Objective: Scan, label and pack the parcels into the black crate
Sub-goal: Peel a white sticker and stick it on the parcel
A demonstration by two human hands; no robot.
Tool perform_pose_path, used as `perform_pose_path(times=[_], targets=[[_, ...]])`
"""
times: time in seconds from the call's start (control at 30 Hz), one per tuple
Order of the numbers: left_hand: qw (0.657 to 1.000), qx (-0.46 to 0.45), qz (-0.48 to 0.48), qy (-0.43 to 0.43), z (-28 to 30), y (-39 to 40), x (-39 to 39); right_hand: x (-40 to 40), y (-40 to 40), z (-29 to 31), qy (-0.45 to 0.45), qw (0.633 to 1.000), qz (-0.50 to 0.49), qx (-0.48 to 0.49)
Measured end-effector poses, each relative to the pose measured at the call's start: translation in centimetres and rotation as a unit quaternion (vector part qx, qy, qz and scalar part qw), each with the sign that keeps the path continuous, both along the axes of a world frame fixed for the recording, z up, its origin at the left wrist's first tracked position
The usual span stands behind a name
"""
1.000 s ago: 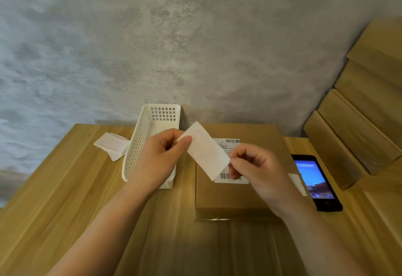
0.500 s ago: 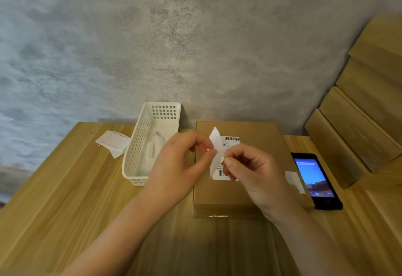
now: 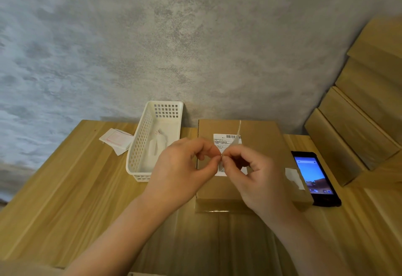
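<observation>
Both my hands pinch one label above the parcel.

My left hand [image 3: 185,167] and right hand [image 3: 254,173] meet fingertip to fingertip, each nipping the lower end of a thin white label [image 3: 237,137] that stands edge-on to me (so its face cannot be read). It hangs over the brown cardboard parcel [image 3: 258,128], which lies flat on the wooden table [image 3: 65,188] and bears a printed barcode sticker [image 3: 221,139]. A white basket [image 3: 152,121] sits just left of the parcel, loose slips [image 3: 115,139] beyond it; a lit phone [image 3: 313,175] lies to the right, beside stacked cardboard boxes [image 3: 356,128].
</observation>
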State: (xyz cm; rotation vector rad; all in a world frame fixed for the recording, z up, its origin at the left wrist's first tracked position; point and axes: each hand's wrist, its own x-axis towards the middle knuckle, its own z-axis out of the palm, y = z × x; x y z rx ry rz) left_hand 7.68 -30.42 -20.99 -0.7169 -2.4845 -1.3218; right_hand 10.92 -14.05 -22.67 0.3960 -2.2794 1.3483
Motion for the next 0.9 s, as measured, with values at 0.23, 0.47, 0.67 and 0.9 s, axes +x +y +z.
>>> perform_pose_path(times=[0.23,0.47,0.67,0.9], targets=[[0.994,-0.061,0.026,0.089,-0.2,-0.3,0.0,0.0,-0.3,-0.1,0.025,0.998,-0.012,0.056],[0.995,-0.046,0.037,0.08,-0.5,-0.3,-0.1,-0.2,-0.6,-0.2,-0.006,1.0,0.006,0.006],[0.999,0.039,0.0,-0.013,-0.6,-0.2,-0.2,-0.1,-0.6,-0.1,-0.065,0.994,0.041,-0.078],[0.992,0.113,-0.035,-0.038,-0.5,-0.2,0.2,0.2,-0.6,1.0,-0.082,0.981,0.073,-0.16]])
